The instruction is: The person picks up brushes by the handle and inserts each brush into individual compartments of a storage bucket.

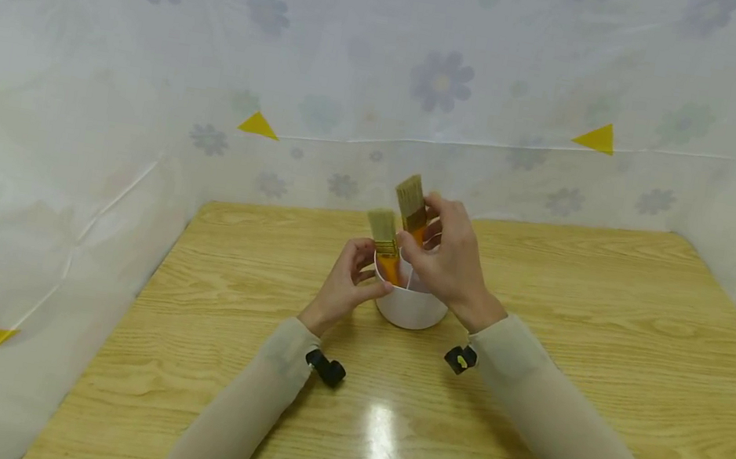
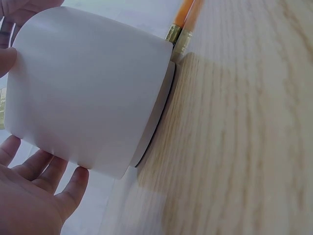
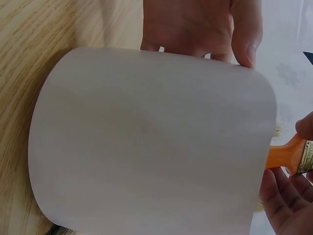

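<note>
A white round holder (image 1: 411,309) with inner dividers stands on the wooden table. My left hand (image 1: 350,282) grips its left side, thumb at the rim and fingers along the wall. Inside it leans a flat paintbrush (image 1: 388,267) with an orange handle, bristles up, close by the left fingers. My right hand (image 1: 452,262) pinches a second paintbrush (image 1: 411,198) near its metal band, bristles up. Its orange handle (image 3: 279,156) reaches down behind the holder's rim in the right wrist view. Another orange-handled brush (image 2: 183,14) lies behind the holder, hidden from the head view.
The wooden table (image 1: 242,306) reaches to a flower-patterned plastic sheet (image 1: 362,78) at the back, with more sheeting at both sides. Yellow tape pieces (image 1: 596,138) stick to the sheeting. Black wrist cameras (image 1: 326,369) hang under both forearms.
</note>
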Tool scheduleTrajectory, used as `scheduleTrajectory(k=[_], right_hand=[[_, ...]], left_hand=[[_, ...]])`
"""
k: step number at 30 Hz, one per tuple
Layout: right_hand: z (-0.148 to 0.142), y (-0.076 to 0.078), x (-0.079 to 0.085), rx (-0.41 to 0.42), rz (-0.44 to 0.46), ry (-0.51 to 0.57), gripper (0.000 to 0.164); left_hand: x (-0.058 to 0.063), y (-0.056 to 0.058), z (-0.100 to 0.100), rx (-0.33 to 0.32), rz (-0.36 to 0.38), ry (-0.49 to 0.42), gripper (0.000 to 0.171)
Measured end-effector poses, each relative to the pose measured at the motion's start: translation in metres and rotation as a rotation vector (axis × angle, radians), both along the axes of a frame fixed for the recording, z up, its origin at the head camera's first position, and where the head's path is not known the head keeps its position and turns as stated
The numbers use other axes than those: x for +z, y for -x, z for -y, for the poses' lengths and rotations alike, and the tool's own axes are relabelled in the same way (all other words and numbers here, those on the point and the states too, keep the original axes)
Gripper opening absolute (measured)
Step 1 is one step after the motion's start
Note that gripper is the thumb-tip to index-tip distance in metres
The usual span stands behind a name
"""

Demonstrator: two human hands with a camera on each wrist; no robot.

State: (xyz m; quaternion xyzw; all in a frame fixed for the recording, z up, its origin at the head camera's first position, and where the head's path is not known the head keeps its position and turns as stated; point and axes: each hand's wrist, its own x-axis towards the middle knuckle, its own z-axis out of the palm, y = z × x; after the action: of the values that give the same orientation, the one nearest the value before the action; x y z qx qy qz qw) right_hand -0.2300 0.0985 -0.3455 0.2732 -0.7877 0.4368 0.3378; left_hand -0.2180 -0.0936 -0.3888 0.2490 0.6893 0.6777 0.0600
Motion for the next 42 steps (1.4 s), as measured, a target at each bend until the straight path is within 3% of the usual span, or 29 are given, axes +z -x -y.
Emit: scheduleTrajectory(k=[14,42], right_hand=[[0.0,-0.001,-0.008,-0.028,0.024,-0.032,0.057],[-0.002,-0.004,-0.02,-0.107,0.003,-0.134,0.048]], left_hand=[[0.001,-0.001,0.002,0.005,0.001,0.006,0.062],[-0.001,0.0,0.0,-0.001,0.002,0.01,0.062]])
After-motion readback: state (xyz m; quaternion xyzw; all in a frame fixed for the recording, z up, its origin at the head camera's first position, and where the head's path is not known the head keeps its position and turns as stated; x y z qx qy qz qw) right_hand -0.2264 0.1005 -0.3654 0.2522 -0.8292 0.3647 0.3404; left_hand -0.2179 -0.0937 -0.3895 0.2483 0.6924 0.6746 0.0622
